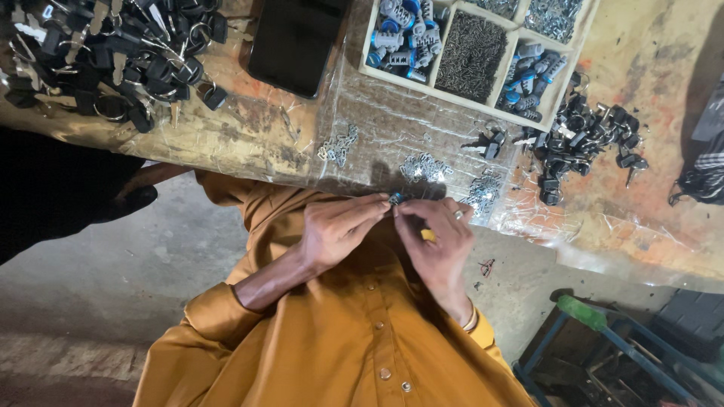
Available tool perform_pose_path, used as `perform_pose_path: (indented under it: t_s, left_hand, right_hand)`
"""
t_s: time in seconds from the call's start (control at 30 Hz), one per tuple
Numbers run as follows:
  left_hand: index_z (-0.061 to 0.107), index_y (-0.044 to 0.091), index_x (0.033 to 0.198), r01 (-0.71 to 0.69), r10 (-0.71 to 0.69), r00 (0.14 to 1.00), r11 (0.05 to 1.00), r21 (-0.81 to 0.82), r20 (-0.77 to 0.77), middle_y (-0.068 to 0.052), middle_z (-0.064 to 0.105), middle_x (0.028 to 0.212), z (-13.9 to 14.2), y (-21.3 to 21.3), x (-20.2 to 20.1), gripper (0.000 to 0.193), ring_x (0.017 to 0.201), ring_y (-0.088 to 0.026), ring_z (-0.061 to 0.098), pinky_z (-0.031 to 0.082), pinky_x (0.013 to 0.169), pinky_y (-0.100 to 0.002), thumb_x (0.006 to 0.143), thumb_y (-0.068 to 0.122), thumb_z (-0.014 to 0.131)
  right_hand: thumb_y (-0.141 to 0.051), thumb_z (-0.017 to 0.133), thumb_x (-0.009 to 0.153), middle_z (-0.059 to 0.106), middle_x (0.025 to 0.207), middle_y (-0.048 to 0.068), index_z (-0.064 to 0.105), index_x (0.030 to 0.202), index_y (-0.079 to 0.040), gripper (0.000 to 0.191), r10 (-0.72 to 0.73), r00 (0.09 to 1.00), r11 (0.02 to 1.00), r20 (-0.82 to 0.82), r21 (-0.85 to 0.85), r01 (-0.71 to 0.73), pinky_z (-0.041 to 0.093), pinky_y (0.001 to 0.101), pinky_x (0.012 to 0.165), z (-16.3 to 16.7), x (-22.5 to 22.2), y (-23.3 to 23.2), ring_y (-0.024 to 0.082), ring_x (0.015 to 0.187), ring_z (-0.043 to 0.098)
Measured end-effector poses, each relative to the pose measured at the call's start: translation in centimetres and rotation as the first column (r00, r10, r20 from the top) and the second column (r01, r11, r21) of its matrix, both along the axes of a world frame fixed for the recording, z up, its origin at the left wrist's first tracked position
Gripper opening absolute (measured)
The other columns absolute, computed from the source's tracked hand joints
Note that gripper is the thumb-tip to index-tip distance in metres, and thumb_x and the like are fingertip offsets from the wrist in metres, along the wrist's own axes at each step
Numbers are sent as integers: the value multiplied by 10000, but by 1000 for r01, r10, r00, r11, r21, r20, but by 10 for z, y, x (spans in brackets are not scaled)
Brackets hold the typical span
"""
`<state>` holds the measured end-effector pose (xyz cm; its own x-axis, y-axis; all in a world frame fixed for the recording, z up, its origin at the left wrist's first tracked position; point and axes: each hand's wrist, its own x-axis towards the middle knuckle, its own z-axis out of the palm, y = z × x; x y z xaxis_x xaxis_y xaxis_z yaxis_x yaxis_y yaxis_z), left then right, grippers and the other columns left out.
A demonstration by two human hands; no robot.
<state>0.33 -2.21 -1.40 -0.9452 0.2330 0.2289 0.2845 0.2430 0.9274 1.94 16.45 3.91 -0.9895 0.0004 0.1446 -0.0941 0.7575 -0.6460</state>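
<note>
My left hand [339, 226] and my right hand [437, 241] meet fingertip to fingertip just below the table's edge, over my mustard shirt. Between the fingertips they pinch a small blue and metal lock part [396, 198]; both hands grip it and most of it is hidden. A ring shows on a finger of my right hand. Small heaps of silver metal pieces [424, 166] lie on the table just above the hands.
A wooden divided tray [520, 35] holds blue-grey lock cylinders [403, 34], dark small pins and silver bits. Piles of black-headed keys lie at the top left [121, 53] and at the right [581, 139]. A black phone [294, 41] lies flat on the plastic-covered table [656, 218]. A blue metal frame [603, 339] stands on the floor.
</note>
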Motion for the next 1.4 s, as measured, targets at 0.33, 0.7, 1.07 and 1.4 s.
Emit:
perform_pose_path:
  t_s: [0.33, 0.7, 1.07, 1.4]
  left_hand:
    - [761, 33, 1086, -61, 29, 982, 984, 166, 189, -103, 781, 1111, 5, -5, -6, 212, 969, -194, 792, 642, 817, -277, 890, 58, 837]
    - [767, 45, 1099, -24, -16, 973, 985, 170, 231, -103, 783, 1121, 6, 3, -6, 233, 973, -181, 789, 650, 792, -271, 877, 54, 836]
    - [757, 41, 1089, -7, -14, 984, 993, 121, 175, -93, 778, 1119, 9, 3, -7, 218, 1014, -213, 790, 654, 850, -297, 885, 69, 829]
    - [762, 36, 1081, 21, -21, 1000, 999, 36, 10, -98, 777, 1134, 1, -3, -4, 188, 974, -211, 795, 663, 809, -284, 901, 40, 815]
  right_hand:
    - [-136, 902, 804, 669, 1134, -10, 749, 1053, -192, 297, 172, 964, 951, -203, 289, -109, 295, 430, 984, 7, -4, 12, 241, 1123, 565]
    - [55, 818, 863, 747, 1046, 72, 763, 1038, -18, 197, 17, 994, 978, -110, -206, -40, 532, 297, 812, -22, 5, 9, 183, 946, 669]
    - [-8, 873, 842, 743, 967, 52, 741, 1021, -49, 226, -209, 966, 914, 155, -320, 249, 368, 253, 650, -8, 5, -2, 133, 683, 502]
    - [-81, 838, 879, 725, 990, 2, 767, 1053, -123, 192, 74, 997, 997, 6, 28, -75, 412, 307, 858, 1, -1, 4, 170, 879, 623]
